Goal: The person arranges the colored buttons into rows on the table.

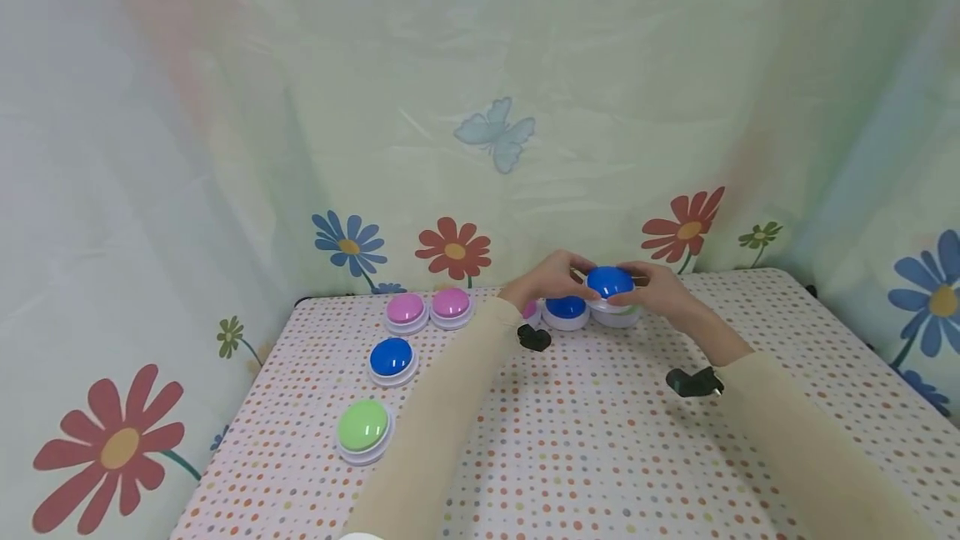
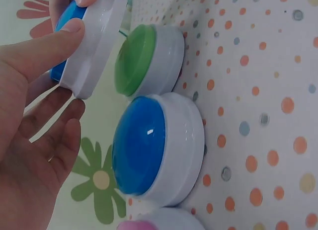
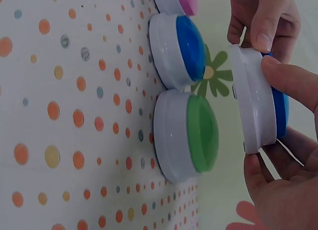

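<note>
Both hands on one blue button. Left hand (image 1: 553,276) and right hand (image 1: 662,288) partly closed, thumbs and fingers gripping opposite sides of the raised button (image 1: 610,280). It's off the table (image 1: 570,432), dome up, white base showing, just above the right-hand green button (image 3: 203,133) and apart from it. Left of that green one, just beside it: a second blue button (image 1: 566,307) on the table, then a pink button (image 1: 530,310) next to it, mostly behind the left wrist. Other side of the table: two pink buttons (image 1: 405,308) side by side near the back, a third blue button (image 1: 391,357) in front of them, another green button (image 1: 363,425) nearest the person. Table cover is dotted. Flowered backdrop (image 1: 375,148) behind.
</note>
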A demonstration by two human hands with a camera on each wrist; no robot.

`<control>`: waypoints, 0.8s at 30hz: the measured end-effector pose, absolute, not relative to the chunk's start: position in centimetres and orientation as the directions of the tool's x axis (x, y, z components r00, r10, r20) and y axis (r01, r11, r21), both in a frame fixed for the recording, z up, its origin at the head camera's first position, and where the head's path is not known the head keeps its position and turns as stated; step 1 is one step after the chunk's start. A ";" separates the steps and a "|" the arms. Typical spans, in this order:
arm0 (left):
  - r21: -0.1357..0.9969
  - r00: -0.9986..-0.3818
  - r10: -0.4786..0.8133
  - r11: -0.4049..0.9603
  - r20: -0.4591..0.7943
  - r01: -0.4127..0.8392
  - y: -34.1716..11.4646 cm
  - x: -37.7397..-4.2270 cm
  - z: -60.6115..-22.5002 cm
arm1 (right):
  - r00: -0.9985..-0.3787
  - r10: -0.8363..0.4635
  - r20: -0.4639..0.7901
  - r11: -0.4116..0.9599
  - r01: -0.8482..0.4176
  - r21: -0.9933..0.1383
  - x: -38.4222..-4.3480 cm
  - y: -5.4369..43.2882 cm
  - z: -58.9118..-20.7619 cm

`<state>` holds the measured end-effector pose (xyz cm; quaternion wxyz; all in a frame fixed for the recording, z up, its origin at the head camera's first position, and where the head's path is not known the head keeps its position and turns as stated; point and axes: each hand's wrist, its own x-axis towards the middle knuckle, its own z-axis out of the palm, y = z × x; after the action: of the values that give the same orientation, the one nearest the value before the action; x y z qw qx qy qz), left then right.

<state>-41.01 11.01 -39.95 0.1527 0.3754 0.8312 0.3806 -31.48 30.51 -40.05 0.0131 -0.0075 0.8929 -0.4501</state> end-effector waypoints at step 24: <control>0.720 -0.652 0.755 0.411 0.076 0.559 17.5 -39.9 -40.3 | -0.987 0.163 0.006 0.603 0.095 -0.792 -30.1 35.7 -41.4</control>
<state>-39.90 17.54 -40.33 0.1316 0.3961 0.8296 0.3710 -30.13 35.71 -41.37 -0.0387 0.0723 0.8944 -0.4397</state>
